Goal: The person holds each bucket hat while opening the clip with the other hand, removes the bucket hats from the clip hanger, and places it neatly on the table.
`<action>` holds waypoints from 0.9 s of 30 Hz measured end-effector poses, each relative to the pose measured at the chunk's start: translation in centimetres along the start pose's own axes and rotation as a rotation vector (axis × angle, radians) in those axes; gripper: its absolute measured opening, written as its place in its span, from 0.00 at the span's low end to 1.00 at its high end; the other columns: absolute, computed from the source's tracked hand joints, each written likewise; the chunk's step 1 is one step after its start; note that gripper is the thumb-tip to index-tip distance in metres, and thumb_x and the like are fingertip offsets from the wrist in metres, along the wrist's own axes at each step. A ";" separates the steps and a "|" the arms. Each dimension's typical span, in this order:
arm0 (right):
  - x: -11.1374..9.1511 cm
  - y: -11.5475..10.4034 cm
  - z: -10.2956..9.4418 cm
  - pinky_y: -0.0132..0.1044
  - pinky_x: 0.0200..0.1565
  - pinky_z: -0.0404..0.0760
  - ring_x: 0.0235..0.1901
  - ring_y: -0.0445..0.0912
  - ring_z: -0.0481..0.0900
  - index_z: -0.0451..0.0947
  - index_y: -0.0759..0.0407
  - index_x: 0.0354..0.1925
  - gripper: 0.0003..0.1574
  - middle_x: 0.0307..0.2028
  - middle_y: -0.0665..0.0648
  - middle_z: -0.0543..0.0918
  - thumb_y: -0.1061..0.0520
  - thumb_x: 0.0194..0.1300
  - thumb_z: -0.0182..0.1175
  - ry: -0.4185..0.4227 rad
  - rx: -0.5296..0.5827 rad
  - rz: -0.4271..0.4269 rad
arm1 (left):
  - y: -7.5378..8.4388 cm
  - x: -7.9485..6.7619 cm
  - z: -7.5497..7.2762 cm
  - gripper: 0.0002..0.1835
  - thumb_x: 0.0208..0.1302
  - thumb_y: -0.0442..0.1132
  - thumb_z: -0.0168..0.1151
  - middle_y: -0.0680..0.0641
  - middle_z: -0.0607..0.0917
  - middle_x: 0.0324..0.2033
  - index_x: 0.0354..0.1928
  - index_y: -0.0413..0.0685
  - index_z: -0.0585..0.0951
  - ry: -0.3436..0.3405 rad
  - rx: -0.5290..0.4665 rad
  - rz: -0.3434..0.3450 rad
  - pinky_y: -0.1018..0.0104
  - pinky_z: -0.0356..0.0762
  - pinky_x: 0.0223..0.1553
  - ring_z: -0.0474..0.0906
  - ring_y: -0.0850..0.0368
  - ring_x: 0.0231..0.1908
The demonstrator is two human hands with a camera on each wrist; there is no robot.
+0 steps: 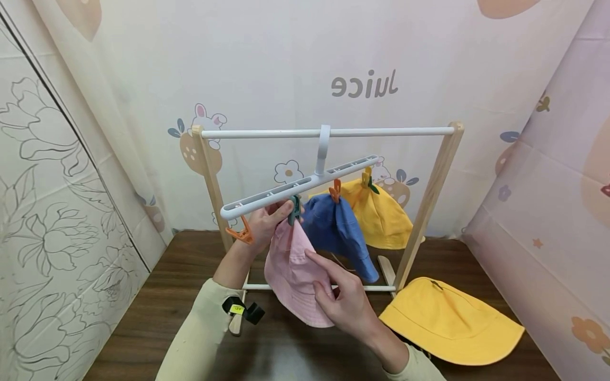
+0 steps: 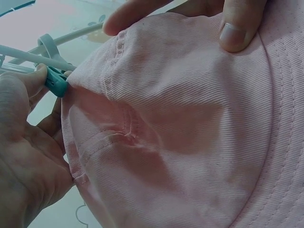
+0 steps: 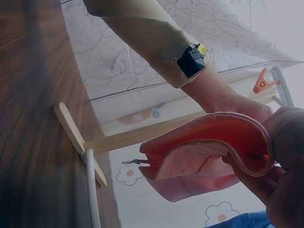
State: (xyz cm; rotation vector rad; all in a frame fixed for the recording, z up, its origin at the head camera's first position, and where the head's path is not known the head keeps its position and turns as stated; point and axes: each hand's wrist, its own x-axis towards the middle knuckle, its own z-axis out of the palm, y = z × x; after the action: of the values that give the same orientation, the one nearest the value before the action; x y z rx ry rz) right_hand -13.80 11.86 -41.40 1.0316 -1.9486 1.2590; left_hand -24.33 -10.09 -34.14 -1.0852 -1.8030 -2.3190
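Note:
A pink bucket hat (image 1: pixel 293 270) hangs crown up below the near half of a pale grey hanger (image 1: pixel 271 196). At the crown's tip, my left hand (image 1: pixel 265 226) pinches a green clothes clip (image 1: pixel 294 210), with the thumb on the clip's handle. The clip's jaws meet the folded pink cloth in the left wrist view. My right hand (image 1: pixel 350 301) holds the hat's right side between thumb and fingers, near the brim. In the right wrist view the hat's underside (image 3: pixel 209 142) shows. An orange clip (image 1: pixel 241 232) dangles from the hanger's near end.
A blue hat (image 1: pixel 340 230) and a yellow hat (image 1: pixel 381 211) hang clipped farther along the hanger. The hanger hooks over the white rail (image 1: pixel 395 132) of a wooden-legged rack (image 1: pixel 429 206). Another yellow hat (image 1: pixel 450 320) lies on the dark table (image 1: pixel 143 328) at right.

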 end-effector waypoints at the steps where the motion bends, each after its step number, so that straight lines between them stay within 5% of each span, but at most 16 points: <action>1: 0.0 0.0 0.0 0.22 0.22 0.71 0.26 0.36 0.76 0.81 0.63 0.72 0.42 0.57 0.70 0.92 0.80 0.60 0.69 -0.001 -0.003 0.000 | 0.0 0.0 0.0 0.26 0.70 0.66 0.75 0.61 0.93 0.39 0.58 0.59 0.83 0.002 0.001 -0.002 0.74 0.88 0.49 0.91 0.67 0.40; 11: -0.4 0.1 0.0 0.21 0.23 0.71 0.27 0.33 0.74 0.82 0.61 0.72 0.42 0.60 0.67 0.92 0.79 0.62 0.68 -0.020 -0.015 0.067 | -0.4 -0.1 -0.2 0.18 0.78 0.57 0.72 0.60 0.94 0.40 0.60 0.58 0.83 0.004 -0.001 0.007 0.73 0.90 0.49 0.92 0.65 0.39; 21: -0.5 0.0 0.0 0.20 0.22 0.70 0.26 0.32 0.72 0.82 0.61 0.72 0.42 0.58 0.66 0.92 0.79 0.60 0.68 -0.019 -0.022 0.066 | -0.1 0.1 0.1 0.28 0.66 0.71 0.75 0.61 0.93 0.38 0.55 0.60 0.86 0.017 0.019 -0.002 0.73 0.89 0.50 0.90 0.66 0.40; 27: -0.4 0.0 0.1 0.19 0.23 0.71 0.24 0.32 0.71 0.82 0.62 0.71 0.41 0.55 0.66 0.93 0.79 0.61 0.68 -0.006 -0.013 0.046 | -0.3 0.2 -0.1 0.22 0.69 0.67 0.74 0.60 0.92 0.37 0.54 0.64 0.86 0.007 0.014 0.006 0.73 0.89 0.50 0.89 0.66 0.39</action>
State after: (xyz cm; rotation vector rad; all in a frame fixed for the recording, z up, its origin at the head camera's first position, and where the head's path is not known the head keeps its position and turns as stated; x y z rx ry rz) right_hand -13.56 11.92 -41.75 0.9905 -1.9923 1.2676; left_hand -24.62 -9.99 -34.31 -1.0775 -1.8075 -2.3004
